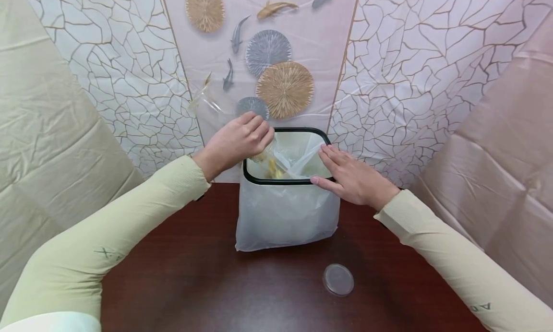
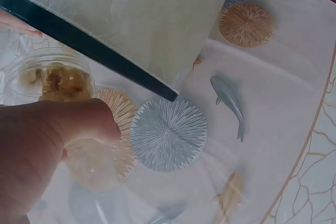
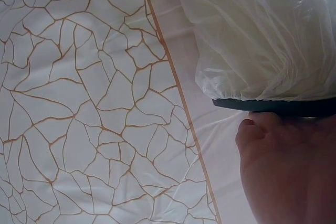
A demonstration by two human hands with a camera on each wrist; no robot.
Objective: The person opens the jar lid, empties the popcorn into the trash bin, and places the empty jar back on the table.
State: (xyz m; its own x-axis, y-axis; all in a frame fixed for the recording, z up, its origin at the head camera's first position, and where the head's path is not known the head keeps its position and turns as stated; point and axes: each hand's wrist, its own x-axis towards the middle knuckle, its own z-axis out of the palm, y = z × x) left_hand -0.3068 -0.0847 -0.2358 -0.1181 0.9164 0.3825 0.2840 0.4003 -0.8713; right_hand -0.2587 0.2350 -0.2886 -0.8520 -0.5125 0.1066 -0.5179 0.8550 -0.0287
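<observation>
My left hand [image 1: 239, 141] grips a clear plastic jar [image 2: 86, 163], tilted mouth-down over the left side of a trash bin. Yellowish-brown pieces [image 2: 65, 83] fill the jar near its mouth, and some yellow bits [image 1: 275, 170] show inside the bin below it. The bin has a black rim [image 1: 276, 182] and a whitish plastic liner bag [image 1: 287, 217] draped over its outside. On the right front corner of that rim rests my right hand [image 1: 352, 176], fingers extended along the edge and thumb spread apart. The fingertips are partly hidden behind the rim in the right wrist view.
A round clear lid [image 1: 339, 279] lies on the dark reddish-brown table [image 1: 194, 274], right of the bin and nearer to me. Directly behind the bin hangs a patterned cloth [image 1: 389, 82], with beige drapes [image 1: 56, 130] at the sides.
</observation>
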